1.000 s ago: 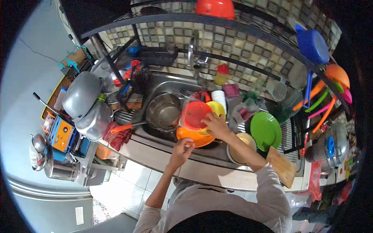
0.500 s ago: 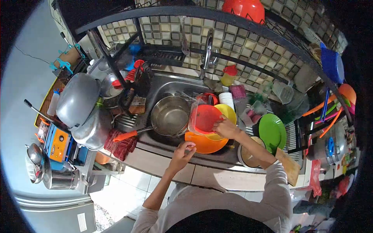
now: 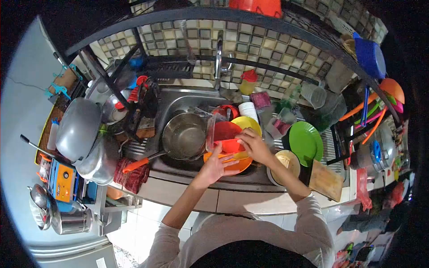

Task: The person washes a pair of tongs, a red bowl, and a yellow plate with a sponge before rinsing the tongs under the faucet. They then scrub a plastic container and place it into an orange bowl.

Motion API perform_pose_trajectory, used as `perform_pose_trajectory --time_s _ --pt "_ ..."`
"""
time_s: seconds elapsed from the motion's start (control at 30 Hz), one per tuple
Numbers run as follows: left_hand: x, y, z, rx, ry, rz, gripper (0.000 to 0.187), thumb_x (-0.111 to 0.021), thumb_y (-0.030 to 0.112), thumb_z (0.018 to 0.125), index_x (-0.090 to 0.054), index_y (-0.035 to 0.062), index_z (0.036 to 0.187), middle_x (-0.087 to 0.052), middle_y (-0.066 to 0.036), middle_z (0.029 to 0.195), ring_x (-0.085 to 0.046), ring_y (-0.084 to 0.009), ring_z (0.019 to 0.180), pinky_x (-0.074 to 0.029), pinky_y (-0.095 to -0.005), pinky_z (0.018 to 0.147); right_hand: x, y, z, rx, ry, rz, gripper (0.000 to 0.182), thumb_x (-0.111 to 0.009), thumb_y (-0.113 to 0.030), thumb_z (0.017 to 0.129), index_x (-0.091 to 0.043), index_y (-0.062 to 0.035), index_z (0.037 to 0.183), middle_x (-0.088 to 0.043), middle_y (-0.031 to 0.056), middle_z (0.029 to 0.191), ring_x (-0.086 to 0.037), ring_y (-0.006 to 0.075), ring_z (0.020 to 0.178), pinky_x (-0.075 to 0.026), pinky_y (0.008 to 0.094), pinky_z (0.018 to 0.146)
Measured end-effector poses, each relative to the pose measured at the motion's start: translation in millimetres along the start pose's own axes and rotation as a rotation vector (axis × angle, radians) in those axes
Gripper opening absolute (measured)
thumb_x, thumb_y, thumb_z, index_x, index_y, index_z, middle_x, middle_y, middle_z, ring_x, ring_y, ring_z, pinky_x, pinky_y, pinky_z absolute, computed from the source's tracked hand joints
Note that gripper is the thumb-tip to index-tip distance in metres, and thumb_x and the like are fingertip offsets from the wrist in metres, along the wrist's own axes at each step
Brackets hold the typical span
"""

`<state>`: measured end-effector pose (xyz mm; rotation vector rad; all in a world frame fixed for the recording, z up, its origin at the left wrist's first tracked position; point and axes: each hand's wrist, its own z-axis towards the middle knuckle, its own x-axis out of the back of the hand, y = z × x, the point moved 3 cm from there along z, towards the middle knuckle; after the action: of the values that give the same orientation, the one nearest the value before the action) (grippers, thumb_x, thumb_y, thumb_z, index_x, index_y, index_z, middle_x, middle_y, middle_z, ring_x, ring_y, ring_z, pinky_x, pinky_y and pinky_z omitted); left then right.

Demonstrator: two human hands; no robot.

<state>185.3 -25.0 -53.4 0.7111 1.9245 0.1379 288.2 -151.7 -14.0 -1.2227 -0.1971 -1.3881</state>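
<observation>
My right hand [image 3: 254,145] pinches a bright red dish [image 3: 230,145] whose exact shape is partly covered by the fingers. Close to its left end is my left hand [image 3: 212,169], palm turned up and fingers spread, the thumb right at the dish. Behind both hands lies a red plate [image 3: 225,129] beside a clear plastic container [image 3: 210,133]. A yellow plate [image 3: 251,123] and an orange plate [image 3: 239,168] show around and under them in the sink. To the left stands a metal saucepan [image 3: 184,134] with an orange handle.
The sink's steel rim [image 3: 178,176] runs along the front. On the right are a green plate [image 3: 306,143], a pale bowl [image 3: 286,166] and a wooden board [image 3: 326,181]. A faucet [image 3: 218,62] rises behind; a black rack [image 3: 223,14] spans above. A folded red cloth [image 3: 131,173] lies left.
My left hand has moved up and right to the red dish, its fingers spreading. My right hand now holds the bright red dish up from the stack. The view has shifted slightly.
</observation>
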Motion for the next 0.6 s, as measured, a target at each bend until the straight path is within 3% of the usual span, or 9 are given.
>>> perform_pose_trajectory --time_s 0.17,0.23,0.27,0.33,0.37,0.43,0.47,0.53,0.6 --pt "4.7 -0.6 29.0 -0.001 0.123 0.022 0.052 -0.056 0.042 0.079 -0.043 0.0056 0.113 -0.047 -0.014 0.104 -0.048 -0.0282 0.103 -0.042 -0.0522 0.087 5.7 -33.2 -10.3 0.126 -0.133 -0.205 0.015 -0.06 -0.011 0.073 -0.061 -0.0077 0.088 -0.051 0.0071 0.096 -0.049 0.0261 0.096 -0.038 0.0368 0.082" --pt "6.5 -0.8 28.7 -0.315 0.229 0.23 0.052 -0.055 0.037 0.08 -0.041 0.0015 0.115 -0.046 -0.016 0.11 -0.044 -0.0273 0.109 -0.043 -0.0521 0.085 32.2 -44.5 -1.6 0.246 -0.091 -0.1 0.013 -0.062 -0.015 0.072 -0.064 -0.0108 0.085 -0.053 0.0052 0.093 -0.051 0.025 0.093 -0.04 0.036 0.08" --pt "-5.3 3.2 19.7 -0.541 0.319 0.34 0.056 -0.05 0.035 0.084 -0.034 -0.004 0.122 -0.042 -0.018 0.12 -0.039 -0.0284 0.115 -0.037 -0.0468 0.093 46.8 -34.5 5.9 0.149 0.039 -0.018 0.012 -0.061 -0.016 0.072 -0.066 -0.0116 0.082 -0.056 0.0057 0.088 -0.054 0.0256 0.088 -0.042 0.0355 0.077" --pt "3.0 14.7 22.5 -0.655 0.365 0.528 0.054 -0.045 0.033 0.087 -0.032 -0.0048 0.123 -0.038 -0.02 0.123 -0.038 -0.0302 0.116 -0.032 -0.0434 0.095 70.5 34.6 6.9 -0.133 0.227 0.006 0.014 -0.056 -0.019 0.075 -0.066 -0.0092 0.08 -0.06 0.0116 0.086 -0.058 0.0277 0.081 -0.046 0.0341 0.073" --pt "7.3 23.2 23.8 -0.759 0.401 0.719 0.052 -0.04 0.032 0.09 -0.03 -0.0057 0.124 -0.033 -0.022 0.127 -0.036 -0.0321 0.116 -0.028 -0.04 0.097 70.0 93.3 -1.2 -0.532 0.112 -0.257 0.022 -0.055 -0.025 0.076 -0.065 -0.0099 0.089 -0.061 0.0116 0.093 -0.059 0.0284 0.083 -0.043 0.0417 0.078" --pt "5.3 35.0 19.8 -0.861 0.427 0.92 0.051 -0.035 0.031 0.092 -0.028 -0.0065 0.125 -0.029 -0.024 0.13 -0.034 -0.034 0.117 -0.024 -0.0366 0.099 81.4 139.3 -4.6 -0.888 -0.304 -0.8 0.036 -0.053 -0.031 0.077 -0.059 -0.0111 0.106 -0.057 0.0118 0.109 -0.055 0.0295 0.099 -0.034 0.0554 0.086" --pt "-1.1 40.9 13.9 -0.909 0.439 1.034 0.05 -0.034 0.031 0.092 -0.028 -0.0048 0.126 -0.031 -0.024 0.128 -0.034 -0.0339 0.117 -0.024 -0.037 0.098 74.8 157.0 -11.2 -0.889 -0.298 -0.798 0.036 -0.053 -0.031 0.077 -0.059 -0.0111 0.106 -0.057 0.0118 0.109 -0.055 0.0295 0.099 -0.034 0.0554 0.086" --pt "-8.0 46.5 9.5 -0.969 0.458 1.145 0.049 -0.034 0.032 0.092 -0.028 -0.0031 0.127 -0.032 -0.023 0.127 -0.034 -0.0338 0.117 -0.025 -0.0374 0.098 51.9 198.7 -20.6 -0.977 -0.546 -0.878 0.045 -0.049 -0.037 0.077 -0.052 -0.0146 0.116 -0.041 0.0067 0.131 -0.037 0.0251 0.121 -0.019 0.0638 0.094" --pt "-10.7 49.2 6.4 -1.057 0.47 1.125 0.049 -0.033 0.033 0.092 -0.029 -0.0008 0.127 -0.033 -0.023 0.125 -0.032 -0.0335 0.117 -0.024 -0.0383 0.098 48.4 223.3 -21.2 -0.975 -0.633 -0.839 0.048 -0.047 -0.039 0.078 -0.049 -0.0133 0.119 -0.039 0.0063 0.132 -0.034 0.0252 0.124 -0.011 0.0657 0.094"
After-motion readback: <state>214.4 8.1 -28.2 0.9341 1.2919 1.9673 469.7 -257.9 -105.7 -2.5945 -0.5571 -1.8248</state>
